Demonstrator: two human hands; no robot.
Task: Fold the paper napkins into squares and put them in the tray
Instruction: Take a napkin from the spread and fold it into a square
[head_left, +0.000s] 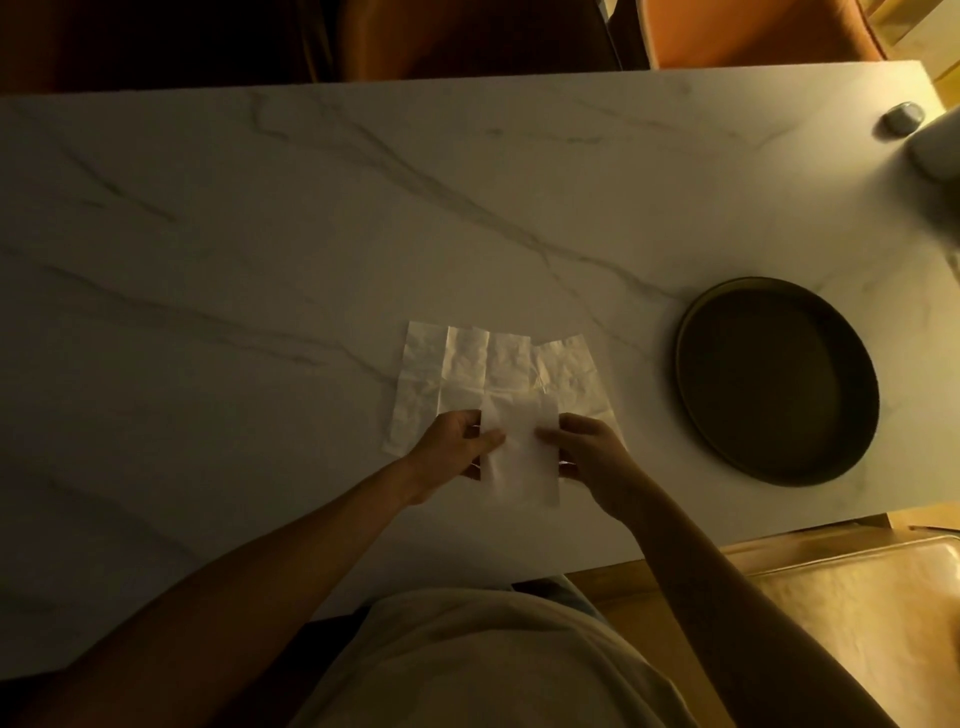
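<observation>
White marble-patterned tabletop (311, 218), grey veins, dim warm light; head view looks straight down.

Grip: both hands work one napkin. Left hand (454, 447) pinches the left edge of a folded napkin (519, 457), thumb lying on top of the paper, remaining fingers curled beneath. Right hand (587, 452) pinches the right edge in the same way, thumb on top, fingers tucked under. The folded napkin is a narrow upright strip held between the two hands, near the front of the tabletop. Whether its lower end touches the tabletop: cannot tell.

Beneath and behind the hands: an unfolded napkin (488, 369) lies flat, creased into vertical panels with one cross crease. The held strip and both hands overlap its near edge and hide that part. Whether this flat paper is one sheet or several overlapping: cannot tell.

Count: one folded napkin in hand, one spread area of paper on the tabletop, one tray.

Tray (776, 379): round, dark, with a low raised rim, to the right of the napkins and apart from them. No paper inside. Nothing stands between the hands and the tray.

Further out: a small rounded metallic object (904, 118) at the far right corner, next to a blurred pale shape (940, 145) cut by the frame edge. Orange chair back (753, 31) beyond the far side. A pale shirt (493, 660) fills the bottom centre.
</observation>
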